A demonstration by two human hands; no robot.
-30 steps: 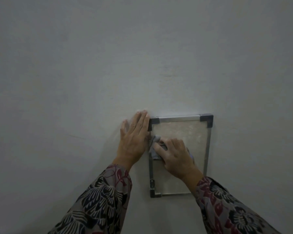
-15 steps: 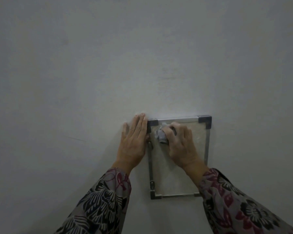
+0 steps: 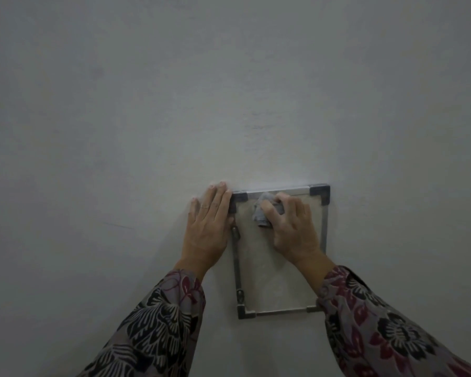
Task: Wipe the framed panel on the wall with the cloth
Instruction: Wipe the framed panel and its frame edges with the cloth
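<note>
The small pale rectangular panel in its grey metal frame (image 3: 272, 278) hangs on the plain grey wall (image 3: 147, 118). Her right hand (image 3: 292, 231) presses a crumpled grey cloth (image 3: 261, 212), fingers closed around it, near the top edge. Her left hand (image 3: 208, 227) lies flat and open beside the frame's left corner. The wiping looks midway; the lower part seems left to do.

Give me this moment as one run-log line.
task: wipe panel | right hand: bunched cloth pressed on framed panel near top edge | left hand: flat on wall beside frame's left side | lower panel uncovered
</note>
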